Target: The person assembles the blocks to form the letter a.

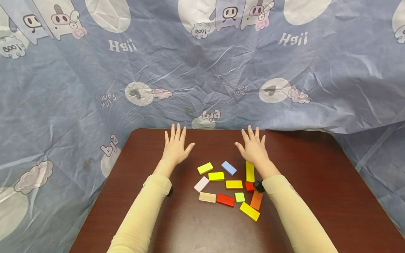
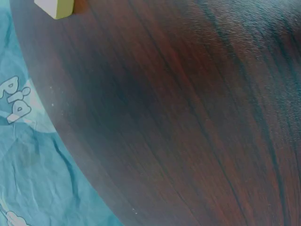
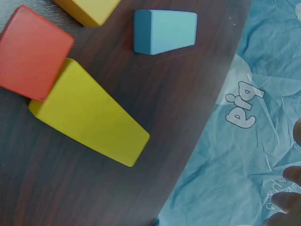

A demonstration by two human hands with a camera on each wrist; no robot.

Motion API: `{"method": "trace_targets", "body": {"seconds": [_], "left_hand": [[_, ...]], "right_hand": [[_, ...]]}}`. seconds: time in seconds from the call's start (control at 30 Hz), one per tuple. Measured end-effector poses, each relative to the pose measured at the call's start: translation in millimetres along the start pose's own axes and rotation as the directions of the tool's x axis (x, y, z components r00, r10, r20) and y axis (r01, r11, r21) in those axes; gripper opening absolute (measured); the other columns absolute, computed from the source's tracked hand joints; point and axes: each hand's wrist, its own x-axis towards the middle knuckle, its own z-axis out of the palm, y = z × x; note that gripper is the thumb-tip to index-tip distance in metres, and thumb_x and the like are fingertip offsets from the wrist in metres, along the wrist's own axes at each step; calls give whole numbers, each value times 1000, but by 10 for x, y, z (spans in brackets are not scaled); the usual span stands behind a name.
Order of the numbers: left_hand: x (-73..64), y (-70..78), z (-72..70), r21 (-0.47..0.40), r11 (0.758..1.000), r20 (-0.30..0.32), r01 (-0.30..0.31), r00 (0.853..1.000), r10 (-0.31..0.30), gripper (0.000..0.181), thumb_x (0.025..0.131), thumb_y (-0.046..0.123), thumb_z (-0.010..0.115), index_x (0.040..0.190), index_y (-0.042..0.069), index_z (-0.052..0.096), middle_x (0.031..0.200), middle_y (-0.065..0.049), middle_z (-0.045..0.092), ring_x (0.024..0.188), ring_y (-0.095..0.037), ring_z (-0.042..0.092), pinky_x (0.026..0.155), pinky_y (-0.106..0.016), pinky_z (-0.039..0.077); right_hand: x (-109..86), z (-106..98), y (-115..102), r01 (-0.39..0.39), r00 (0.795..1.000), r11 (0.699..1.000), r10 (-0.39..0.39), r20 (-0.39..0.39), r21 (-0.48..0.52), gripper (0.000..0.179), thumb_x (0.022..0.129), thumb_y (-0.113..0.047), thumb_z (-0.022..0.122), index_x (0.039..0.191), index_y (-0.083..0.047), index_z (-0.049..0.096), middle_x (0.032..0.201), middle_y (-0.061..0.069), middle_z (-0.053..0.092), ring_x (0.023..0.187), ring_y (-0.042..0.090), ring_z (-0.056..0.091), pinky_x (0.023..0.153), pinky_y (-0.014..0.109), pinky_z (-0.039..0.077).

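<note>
My left hand [image 1: 175,148] is spread with straight fingers toward the table's far edge, left of the blocks, and holds nothing. Mirroring it, my right hand [image 1: 254,148] has its fingers splayed and holds nothing; its wrist is just beside a long yellow block [image 1: 250,171]. Between the forearms lie a blue block [image 1: 229,168], several more yellow blocks [image 1: 233,184], a pink block [image 1: 201,184], a tan block [image 1: 207,197], a red block [image 1: 226,200], a small green block [image 1: 239,197] and an orange block [image 1: 256,200]. A second red block [image 3: 35,52] touches the long yellow one, partly hidden by the wrist strap.
The blocks lie on a dark brown wooden table [image 1: 303,175] with rounded far corners. Behind it hangs a wrinkled blue-grey cloth [image 1: 202,63] printed with cartoon figures, also along both sides. Black wrist cameras [image 1: 258,186] sit at the sleeve cuffs.
</note>
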Motion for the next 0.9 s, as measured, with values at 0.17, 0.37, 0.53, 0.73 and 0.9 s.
{"method": "trace_targets", "body": {"seconds": [0.17,0.37,0.53,0.73,0.9], "left_hand": [[-27,18,92,11,1000,15,-27,1000,27,78,100,57,39,159,9,16,165,-19,7,153,-37,0,119,-62,7],[-76,43,225,-10,999,39,-35,999,36,79,100,56,40,159,9,16,165,-19,7,153,-36,-2,120,-61,4],[-111,76,320,-1,999,56,-52,997,52,78,101,57,39,158,9,17,165,-18,7,154,-34,1,120,-60,7],[-149,136,405,1,997,63,-75,995,75,77,101,57,39,158,9,20,164,-19,11,153,-36,6,120,-60,10],[-192,175,476,3,997,80,-81,994,81,77,100,57,39,158,10,21,164,-18,13,153,-37,7,120,-60,12]], "right_hand": [[-51,83,-1,7,1000,1000,-7,2,15,71,102,-41,48,156,-3,22,163,25,6,149,48,-7,114,70,-2],[-99,207,-26,26,1000,999,-26,3,18,69,102,-42,49,155,-4,26,163,24,9,149,48,-3,115,69,2],[-145,321,-52,42,999,999,-42,8,30,69,102,-41,50,155,-4,27,163,23,11,150,47,-2,116,68,2],[-196,456,-82,67,998,998,-67,-1,20,68,101,-41,52,154,-4,31,162,23,16,150,47,4,115,68,8],[-236,552,-93,70,997,997,-71,8,28,68,100,-40,54,154,-5,32,163,23,16,150,47,5,116,67,8]]}}
